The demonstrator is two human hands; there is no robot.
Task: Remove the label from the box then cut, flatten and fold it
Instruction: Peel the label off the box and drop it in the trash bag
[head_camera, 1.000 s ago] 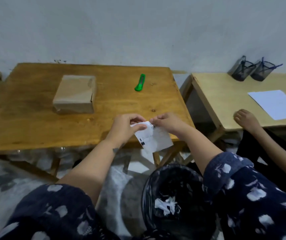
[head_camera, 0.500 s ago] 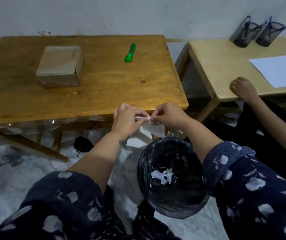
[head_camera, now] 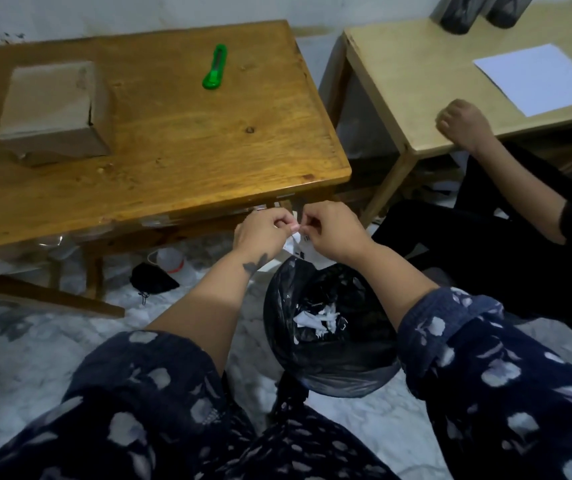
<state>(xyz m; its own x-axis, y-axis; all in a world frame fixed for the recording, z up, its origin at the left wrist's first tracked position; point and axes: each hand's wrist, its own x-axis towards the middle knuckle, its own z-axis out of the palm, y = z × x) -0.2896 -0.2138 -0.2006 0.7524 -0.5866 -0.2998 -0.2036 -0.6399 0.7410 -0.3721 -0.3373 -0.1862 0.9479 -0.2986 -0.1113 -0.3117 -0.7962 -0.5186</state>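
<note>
left hand point(head_camera: 266, 231) and right hand point(head_camera: 332, 232) both pinching crumpled label point(head_camera: 296, 244) above black bin point(head_camera: 329, 327); box point(head_camera: 54, 110) on desk point(head_camera: 180, 140).

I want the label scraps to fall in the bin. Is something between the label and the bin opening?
Nothing visible. Both hands, left and right, pinch the label above the far rim of the bin, whose opening is uncovered.
</note>
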